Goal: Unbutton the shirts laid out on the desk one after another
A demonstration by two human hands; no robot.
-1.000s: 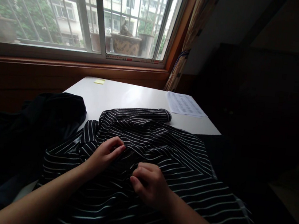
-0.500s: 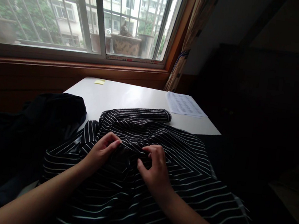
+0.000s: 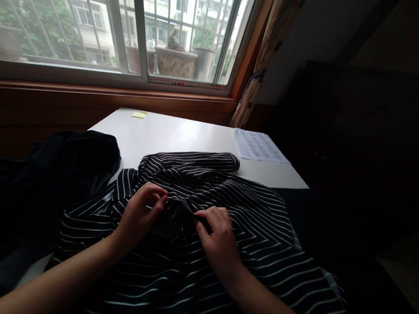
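Note:
A black garment with thin white stripes (image 3: 245, 234) lies spread over the near half of a white table (image 3: 174, 134). My left hand (image 3: 140, 215) is closed, pinching a fold of the striped cloth near its middle. My right hand (image 3: 218, 238) sits just to the right, fingers curled and pinching the same raised fold. The two hands are about a hand's width apart, both resting on the cloth.
A plain dark garment (image 3: 35, 190) is heaped at the table's left. A printed paper sheet (image 3: 259, 146) lies at the far right corner, a yellow sticky note (image 3: 139, 115) at the far edge. Behind is a barred window (image 3: 108, 15) with a curtain (image 3: 262, 66).
My right hand has moved up and away from me to the fold beside my left hand. My left hand has stayed on the cloth, shifting slightly.

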